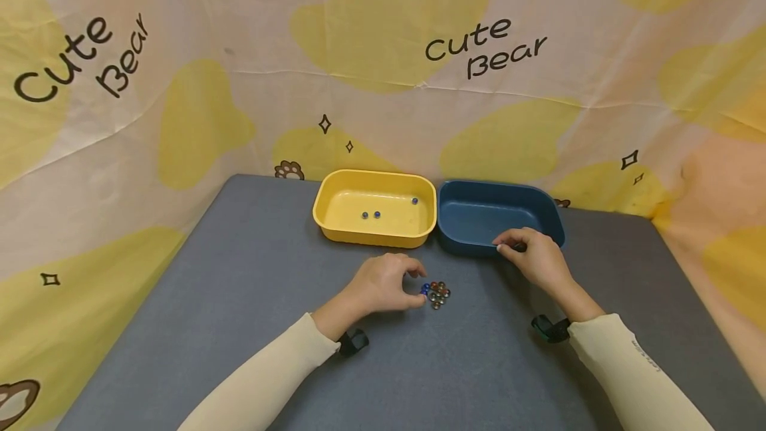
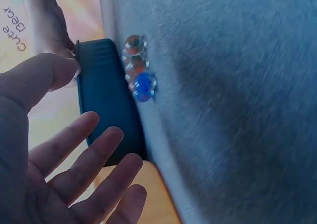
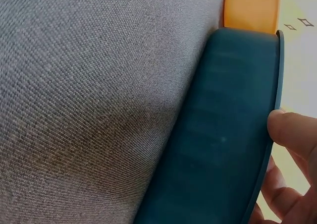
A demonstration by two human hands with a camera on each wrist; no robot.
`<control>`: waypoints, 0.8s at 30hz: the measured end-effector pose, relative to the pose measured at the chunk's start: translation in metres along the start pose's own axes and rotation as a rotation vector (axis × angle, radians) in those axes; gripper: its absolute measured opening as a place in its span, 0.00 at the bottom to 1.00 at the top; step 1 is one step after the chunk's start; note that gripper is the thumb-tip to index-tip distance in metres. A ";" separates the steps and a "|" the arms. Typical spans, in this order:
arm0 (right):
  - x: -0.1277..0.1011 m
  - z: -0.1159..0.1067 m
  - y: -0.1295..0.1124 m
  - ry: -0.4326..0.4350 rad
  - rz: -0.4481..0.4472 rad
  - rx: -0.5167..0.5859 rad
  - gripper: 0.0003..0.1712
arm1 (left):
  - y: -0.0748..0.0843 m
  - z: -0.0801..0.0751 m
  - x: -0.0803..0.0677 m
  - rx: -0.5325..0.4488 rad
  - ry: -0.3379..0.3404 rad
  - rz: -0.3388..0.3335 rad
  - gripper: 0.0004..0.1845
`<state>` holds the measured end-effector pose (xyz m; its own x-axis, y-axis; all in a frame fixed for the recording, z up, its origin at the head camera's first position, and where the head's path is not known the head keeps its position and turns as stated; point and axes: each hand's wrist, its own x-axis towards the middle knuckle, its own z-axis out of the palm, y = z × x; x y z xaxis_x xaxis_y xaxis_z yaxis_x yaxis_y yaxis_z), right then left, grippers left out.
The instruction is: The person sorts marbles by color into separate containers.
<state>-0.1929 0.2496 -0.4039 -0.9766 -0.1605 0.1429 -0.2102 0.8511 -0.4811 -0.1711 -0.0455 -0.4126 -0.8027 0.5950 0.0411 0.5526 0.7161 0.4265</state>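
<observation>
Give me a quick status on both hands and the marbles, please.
Left hand open, fingertips at the marbles. Right hand grips the blue tray rim. Three marbles in the yellow tray. Nothing in the way.

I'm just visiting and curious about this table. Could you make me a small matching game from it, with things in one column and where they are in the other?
Things:
1. yellow tub
2. blue tub
3. pile of marbles
4. right hand

Places:
A. on the grey cloth, at the left hand's fingertips
B. holds three marbles
C. on the blue tub's near rim
D. right of the yellow tub, no marbles visible

Pairs: 1-B, 2-D, 3-A, 4-C
</observation>
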 end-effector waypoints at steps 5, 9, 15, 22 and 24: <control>0.001 0.000 0.000 0.004 -0.009 -0.004 0.06 | -0.002 0.011 0.003 -0.015 0.000 -0.008 0.19; 0.002 0.000 0.000 0.007 -0.009 -0.007 0.06 | -0.004 0.015 0.005 -0.020 0.004 -0.006 0.16; 0.002 0.001 0.001 0.011 -0.016 -0.003 0.07 | -0.006 0.020 0.008 -0.018 0.009 -0.006 0.12; 0.003 0.002 0.003 0.012 -0.014 0.003 0.07 | -0.006 0.024 0.012 -0.020 0.024 -0.014 0.09; 0.003 0.002 0.003 0.011 -0.012 0.005 0.07 | -0.006 0.025 0.013 -0.011 0.022 -0.021 0.08</control>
<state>-0.1964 0.2504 -0.4070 -0.9735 -0.1653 0.1581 -0.2223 0.8464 -0.4839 -0.1792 -0.0326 -0.4375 -0.8190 0.5715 0.0518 0.5329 0.7241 0.4378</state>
